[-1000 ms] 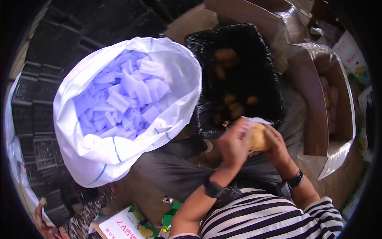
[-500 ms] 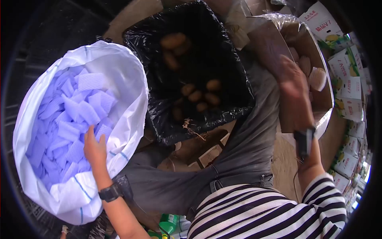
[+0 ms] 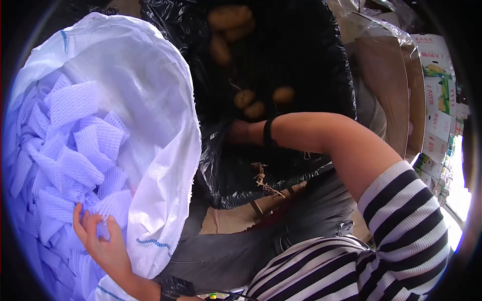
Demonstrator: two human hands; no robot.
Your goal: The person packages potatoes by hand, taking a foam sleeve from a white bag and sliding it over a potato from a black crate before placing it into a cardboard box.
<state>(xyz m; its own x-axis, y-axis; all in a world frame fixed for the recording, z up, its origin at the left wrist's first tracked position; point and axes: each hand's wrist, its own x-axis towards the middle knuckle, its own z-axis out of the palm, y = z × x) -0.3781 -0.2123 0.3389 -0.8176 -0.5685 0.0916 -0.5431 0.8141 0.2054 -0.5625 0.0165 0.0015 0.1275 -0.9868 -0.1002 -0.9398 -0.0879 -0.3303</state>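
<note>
My left hand (image 3: 105,246) is in the mouth of the white woven sack (image 3: 163,200), its fingers and thumb curled round the edge of a pale foam net sleeve (image 3: 113,208). Many more such sleeves, looking lilac in this light, fill the sack. My right hand (image 3: 237,132) reaches down into the box lined with black plastic (image 3: 221,188); its fingers are lost in the dark, so what they hold does not show. Just above it lie several brown potato-like tubers (image 3: 254,109). Larger ones (image 3: 230,18) are at the far end of the box.
A cardboard box (image 3: 384,85) with clear plastic over its rim stands at the right. Beyond it are stacked printed cartons (image 3: 437,130). Dry root strands (image 3: 263,178) hang on the black liner's near edge. My legs (image 3: 221,253) straddle the space below.
My right hand has left the cardboard box at the right and gone into the black-lined box. My left hand has curled round a sleeve. The view has shifted, bringing the sack nearer.
</note>
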